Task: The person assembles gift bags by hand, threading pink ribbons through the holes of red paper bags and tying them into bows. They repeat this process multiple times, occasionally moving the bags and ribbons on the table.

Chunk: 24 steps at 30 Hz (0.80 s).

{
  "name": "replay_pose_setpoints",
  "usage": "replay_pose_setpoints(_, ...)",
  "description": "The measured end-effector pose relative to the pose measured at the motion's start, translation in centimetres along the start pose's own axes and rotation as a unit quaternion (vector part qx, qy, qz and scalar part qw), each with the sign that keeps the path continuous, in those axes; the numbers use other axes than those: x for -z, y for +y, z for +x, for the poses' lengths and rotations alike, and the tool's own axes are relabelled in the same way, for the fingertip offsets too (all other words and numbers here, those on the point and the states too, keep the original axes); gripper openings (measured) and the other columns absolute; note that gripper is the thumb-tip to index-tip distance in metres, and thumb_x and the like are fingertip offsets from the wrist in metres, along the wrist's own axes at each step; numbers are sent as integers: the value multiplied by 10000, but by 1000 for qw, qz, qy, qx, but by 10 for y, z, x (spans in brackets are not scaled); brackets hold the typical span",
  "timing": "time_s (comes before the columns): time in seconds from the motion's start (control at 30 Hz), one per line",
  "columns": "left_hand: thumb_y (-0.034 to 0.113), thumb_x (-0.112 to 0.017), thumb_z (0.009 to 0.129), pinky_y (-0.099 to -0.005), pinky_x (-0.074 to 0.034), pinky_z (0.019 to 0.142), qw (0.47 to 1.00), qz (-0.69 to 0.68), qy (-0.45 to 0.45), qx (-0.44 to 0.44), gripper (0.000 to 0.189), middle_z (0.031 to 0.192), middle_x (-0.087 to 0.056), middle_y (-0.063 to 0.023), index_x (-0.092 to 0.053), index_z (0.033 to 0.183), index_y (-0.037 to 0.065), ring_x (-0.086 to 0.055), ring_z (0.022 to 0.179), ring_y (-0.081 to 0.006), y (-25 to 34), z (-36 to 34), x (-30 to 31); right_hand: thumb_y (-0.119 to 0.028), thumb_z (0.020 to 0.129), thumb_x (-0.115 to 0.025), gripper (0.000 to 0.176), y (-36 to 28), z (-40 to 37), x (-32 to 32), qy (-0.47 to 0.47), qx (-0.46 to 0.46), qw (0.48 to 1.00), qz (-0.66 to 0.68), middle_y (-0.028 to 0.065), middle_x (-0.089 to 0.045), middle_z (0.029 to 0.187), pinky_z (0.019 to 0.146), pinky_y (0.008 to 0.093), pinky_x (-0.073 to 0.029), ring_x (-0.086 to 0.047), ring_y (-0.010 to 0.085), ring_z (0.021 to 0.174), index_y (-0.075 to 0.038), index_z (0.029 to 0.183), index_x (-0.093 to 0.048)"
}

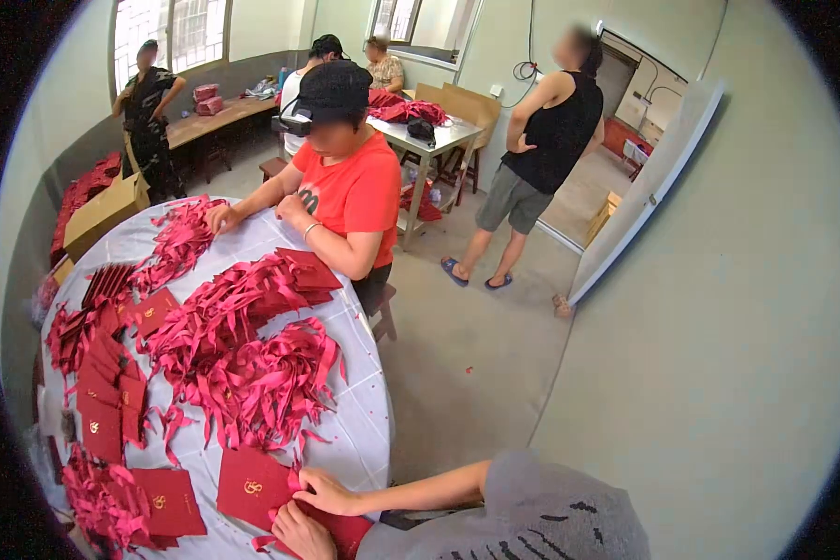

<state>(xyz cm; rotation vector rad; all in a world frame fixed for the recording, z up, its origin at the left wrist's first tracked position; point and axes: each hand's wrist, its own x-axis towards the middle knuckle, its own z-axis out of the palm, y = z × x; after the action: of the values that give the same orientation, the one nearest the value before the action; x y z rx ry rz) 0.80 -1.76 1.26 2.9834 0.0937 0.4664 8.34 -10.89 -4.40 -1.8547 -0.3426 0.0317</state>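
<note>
At the bottom edge, a flat dark-red gift bag or folder (250, 487) with a gold emblem lies on the round table. Its pink-red ribbon (296, 478) is pinched by my right hand (331, 493), whose fingers are closed at the bag's edge. Just below it, my left hand (303, 532) is closed with its fingertips at the ribbon too. More red material shows beneath and between both hands. A large heap of ribbons (252, 383) lies just beyond, with similar red pieces (101, 415) stacked to the left.
A white cloth (359, 420) covers the round table. Across it, a person in a red shirt (355, 191) handles ribbons. Another person (555, 112) stands near the open door (649, 201). More people are at the back. A cardboard box (107, 217) stands beyond the table's left edge.
</note>
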Motion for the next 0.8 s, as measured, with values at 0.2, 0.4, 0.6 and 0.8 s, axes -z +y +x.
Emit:
replay_pose_setpoints(0.2, 49, -561, 738, -440, -425, 793, 990, -135, -39, 18, 254, 965, -558, -173, -557, 991, 26, -525, 944, -363, -2, 6, 26, -141, 759, -654, 235, -9, -2, 6, -9, -6, 1000, 13, 119, -488, 729, 664, 371, -400, -489, 278, 723, -16, 763, -455)
replay_pose_setpoints(0.4, 96, -620, 772, -420, -434, 782, 947, -302, -102, 39, 239, 922, -559, -198, -542, 969, -14, -533, 859, -360, -10, 11, 46, -153, 768, -645, 223, -16, -2, 9, -23, -4, 1000, 14, 113, -494, 762, 695, 366, -413, -502, 274, 749, -20, 786, -467)
replay_pose_setpoints(0.6, 180, -625, 810, -355, -475, 644, 865, -456, -193, 87, 231, 776, -622, -198, -600, 887, -36, -615, 692, -269, -54, -2, 9, -115, 745, -667, 204, -45, 2, 22, -50, -14, 995, 80, 95, -467, 690, 621, 323, -407, -471, 181, 665, -14, 714, -492)
replay_pose_setpoints(0.8, 248, -582, 843, -410, -450, 638, 853, -421, -258, 167, 261, 794, -595, -225, -589, 904, -5, -587, 756, -383, -29, 10, 48, -79, 791, -638, 186, -40, 3, 26, -35, -19, 993, 110, -14, -464, 639, 551, 244, -390, -443, 62, 633, -37, 672, -501)
